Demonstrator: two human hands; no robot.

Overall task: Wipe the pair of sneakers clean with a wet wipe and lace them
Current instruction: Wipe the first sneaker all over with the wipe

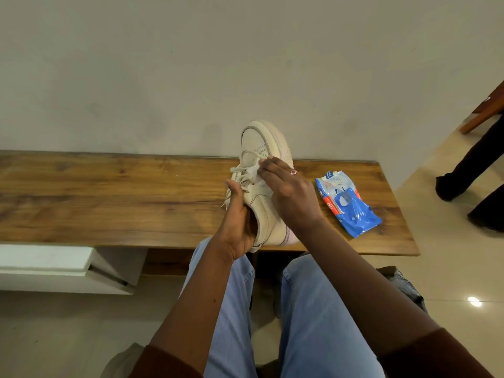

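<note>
A cream sneaker [261, 148] is held above the wooden bench [109, 197], toe pointing away from me and tilted up. My left hand [240, 219] grips it at the heel opening, thumb along the laces. My right hand [286, 192], wearing a red ring, presses a white wet wipe [255, 170] against the laces and tongue. The laces [240, 178] hang loose on the left side. A second sneaker is partly visible on the floor between my legs [263, 315].
A blue pack of wet wipes [347, 205] lies on the bench to the right of the sneaker. A white ledge [54, 266] sits under the bench at left. Another person's dark trouser legs [474, 170] stand on the tiled floor at right.
</note>
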